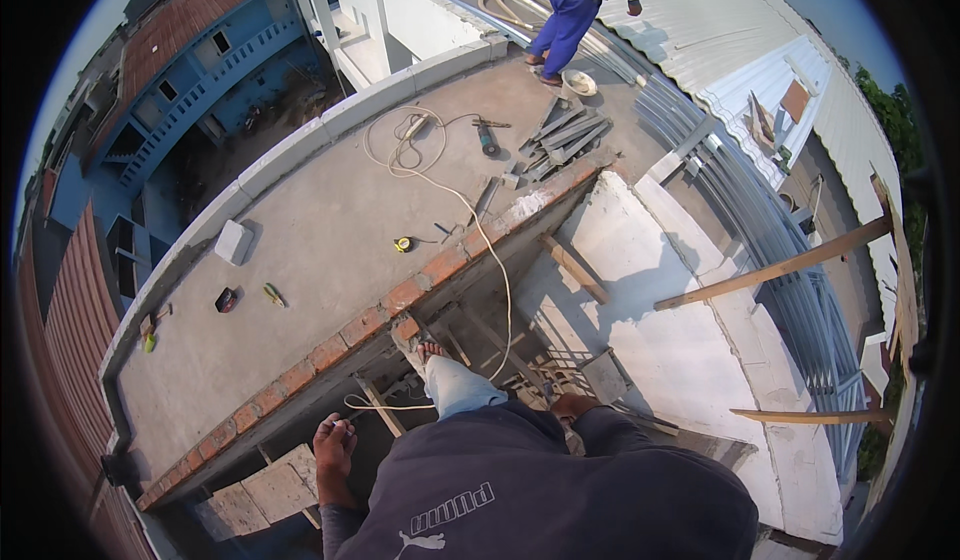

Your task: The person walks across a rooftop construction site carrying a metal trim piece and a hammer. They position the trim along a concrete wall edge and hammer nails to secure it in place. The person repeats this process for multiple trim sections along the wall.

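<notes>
My left hand [335, 447] is raised beside my body over the dark opening, its fingers loosely bent and apart with nothing visible in them. My right hand [574, 406] is low on the other side, close to a grey board [605, 375]; its fingers are hidden, so any hold cannot be made out. Between the hands, my bare foot [431, 350] rests at the brick edging [370, 326]. A pale cord [470, 205] runs from the concrete slab down past my leg into the opening.
On the slab [300, 250] lie a tape measure [403, 244], an angle grinder [487, 140], cut metal pieces [570, 138] and a white block [234, 242]. Another person [570, 20] stands near a bucket [580, 82]. Wooden beams [770, 272] project at right, beside long metal profiles [790, 290].
</notes>
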### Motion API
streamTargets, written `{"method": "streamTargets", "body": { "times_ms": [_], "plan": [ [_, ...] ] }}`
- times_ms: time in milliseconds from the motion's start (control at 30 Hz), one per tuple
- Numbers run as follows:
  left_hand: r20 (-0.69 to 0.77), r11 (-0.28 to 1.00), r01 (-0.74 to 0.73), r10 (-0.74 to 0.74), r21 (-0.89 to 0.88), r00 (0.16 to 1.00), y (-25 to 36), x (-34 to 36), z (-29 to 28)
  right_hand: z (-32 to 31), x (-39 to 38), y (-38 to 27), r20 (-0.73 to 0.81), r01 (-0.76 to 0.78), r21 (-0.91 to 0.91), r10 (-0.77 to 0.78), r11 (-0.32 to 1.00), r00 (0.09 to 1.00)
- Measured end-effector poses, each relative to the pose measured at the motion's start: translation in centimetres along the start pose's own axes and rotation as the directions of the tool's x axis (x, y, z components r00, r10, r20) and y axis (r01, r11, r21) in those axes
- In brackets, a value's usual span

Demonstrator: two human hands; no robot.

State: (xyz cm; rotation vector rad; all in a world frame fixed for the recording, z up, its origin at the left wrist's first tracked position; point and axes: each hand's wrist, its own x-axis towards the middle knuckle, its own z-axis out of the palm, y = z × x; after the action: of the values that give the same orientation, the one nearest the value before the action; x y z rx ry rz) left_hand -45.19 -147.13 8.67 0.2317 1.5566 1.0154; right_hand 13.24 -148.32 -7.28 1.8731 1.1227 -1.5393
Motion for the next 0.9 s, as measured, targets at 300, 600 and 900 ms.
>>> {"method": "streamTargets", "body": {
  "times_ms": [300,600,900],
  "plan": [
    [-0.237,0.980,0.146,-0.111,0.137,0.965,11.9,6.9,-3.2,-9.4,6.2,-20.9,-0.076,0.107,0.250,-0.091,0.962,0.993],
    [-0.279,0.947,0.182,-0.106,0.264,0.954,12.3,9.5,-6.3,-17.0,3.3,-28.0,-0.132,0.177,0.517,-0.126,0.838,0.983],
    [-0.170,0.783,0.277,-0.219,0.556,0.961,17.0,22.5,-1.8,-15.3,2.9,-30.7,-0.186,0.006,-0.036,-0.012,0.999,0.982]
  ]
}}
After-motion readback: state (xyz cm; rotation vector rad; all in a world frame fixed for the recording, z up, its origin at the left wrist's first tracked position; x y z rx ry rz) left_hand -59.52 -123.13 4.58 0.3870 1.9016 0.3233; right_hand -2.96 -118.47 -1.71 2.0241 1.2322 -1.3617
